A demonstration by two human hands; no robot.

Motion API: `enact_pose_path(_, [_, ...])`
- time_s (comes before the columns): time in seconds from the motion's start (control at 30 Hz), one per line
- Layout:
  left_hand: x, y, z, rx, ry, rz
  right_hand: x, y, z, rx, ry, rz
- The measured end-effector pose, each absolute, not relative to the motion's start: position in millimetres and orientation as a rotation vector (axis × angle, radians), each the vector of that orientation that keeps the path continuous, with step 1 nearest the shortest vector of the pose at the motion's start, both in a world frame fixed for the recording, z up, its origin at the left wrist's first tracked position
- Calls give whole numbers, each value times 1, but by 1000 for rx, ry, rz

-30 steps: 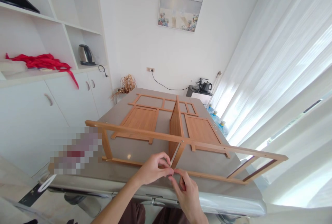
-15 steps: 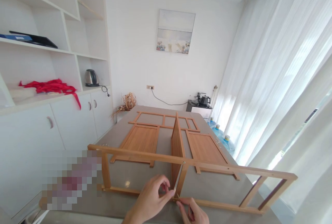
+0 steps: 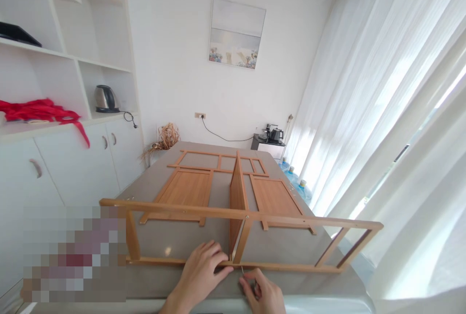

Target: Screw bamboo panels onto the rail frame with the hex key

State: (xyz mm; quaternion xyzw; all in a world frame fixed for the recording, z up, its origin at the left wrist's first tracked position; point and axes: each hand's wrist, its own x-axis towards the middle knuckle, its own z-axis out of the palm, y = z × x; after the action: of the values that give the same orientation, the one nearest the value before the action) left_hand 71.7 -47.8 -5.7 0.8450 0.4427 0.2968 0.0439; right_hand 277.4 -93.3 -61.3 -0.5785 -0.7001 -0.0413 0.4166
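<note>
Pretty sure I'm in a lived-in room of a home or small office, kind of a dining or meeting space. There's built-in white shelving [image 3: 69, 61] with cupboards below, an electric kettle [image 3: 105, 99] sitting in one cubby and some red cloth [image 3: 40, 110] dumped on the ledge. A framed seascape picture [image 3: 236, 32] hangs on the far wall, sheer white curtains [image 3: 382, 110] cover the big window, and a little tea station [image 3: 271, 135] sits past my grey table [image 3: 182, 236].
</note>
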Motion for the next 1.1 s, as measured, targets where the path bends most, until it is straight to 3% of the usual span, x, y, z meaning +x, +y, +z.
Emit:
enact_pose_path(0.27, [70,-47,-2,2619,1334,834,275,-106,-27,-1525,-1856,84])
enact_pose_path(1.1, [67,-50,4,2650,1228,837,269,-113,-32,-1590,-1750,254])
